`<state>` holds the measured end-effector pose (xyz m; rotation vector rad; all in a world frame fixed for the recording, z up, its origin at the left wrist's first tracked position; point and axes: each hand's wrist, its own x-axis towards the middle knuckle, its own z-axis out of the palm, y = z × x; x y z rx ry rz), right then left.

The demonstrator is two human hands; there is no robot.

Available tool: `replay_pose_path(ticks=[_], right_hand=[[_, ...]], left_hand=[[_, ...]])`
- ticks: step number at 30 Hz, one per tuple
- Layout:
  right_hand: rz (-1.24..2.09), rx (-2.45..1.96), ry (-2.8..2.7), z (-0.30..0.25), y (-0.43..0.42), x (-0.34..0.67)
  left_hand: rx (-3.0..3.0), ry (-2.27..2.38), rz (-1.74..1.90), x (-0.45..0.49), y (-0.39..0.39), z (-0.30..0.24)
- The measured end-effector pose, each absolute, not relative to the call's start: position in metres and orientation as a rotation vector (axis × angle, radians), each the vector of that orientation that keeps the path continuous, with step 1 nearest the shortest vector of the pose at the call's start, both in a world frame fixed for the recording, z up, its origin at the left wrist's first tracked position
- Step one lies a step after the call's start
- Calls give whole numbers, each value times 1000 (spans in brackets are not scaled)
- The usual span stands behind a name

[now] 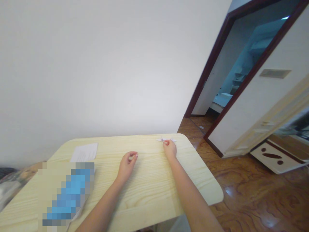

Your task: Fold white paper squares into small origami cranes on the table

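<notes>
Against a white wall, the pale wooden worktop (149, 193) carries a small folded paper figure (166, 140) at its far edge, where the right hand (170, 149) touches it, grip impossible to tell, while the left hand (126, 167) rests nearby, curled closed on nothing visible, a white sheet (84, 152) farther left.

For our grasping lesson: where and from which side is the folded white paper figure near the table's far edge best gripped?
Pinch the paper figure by its raised middle, from the near side, where the right hand touches it. Its thin wings spread sideways and might crumple.
</notes>
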<state>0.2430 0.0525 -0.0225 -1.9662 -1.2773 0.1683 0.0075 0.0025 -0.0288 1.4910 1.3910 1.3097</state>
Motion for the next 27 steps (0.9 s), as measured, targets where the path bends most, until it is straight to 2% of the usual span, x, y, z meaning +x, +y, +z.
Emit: replay_pose_path(ticks=[9, 13, 17, 21, 27], right_hand=[[301, -1625, -1589, -11, 31, 193], [399, -1451, -1777, -4, 25, 158], [507, -1315, -1931, -3, 22, 119], [580, -1184, -2146, -2, 24, 76], [465, -1098, -2439, -2, 44, 18]], left_hand=[[1617, 1345, 1307, -1, -2, 7], [1679, 1352, 1236, -56, 0, 39], [1670, 1592, 1235, -135, 7, 59], [1640, 1806, 1136, -202, 9, 50], [1785, 1916, 929, -245, 4, 10]])
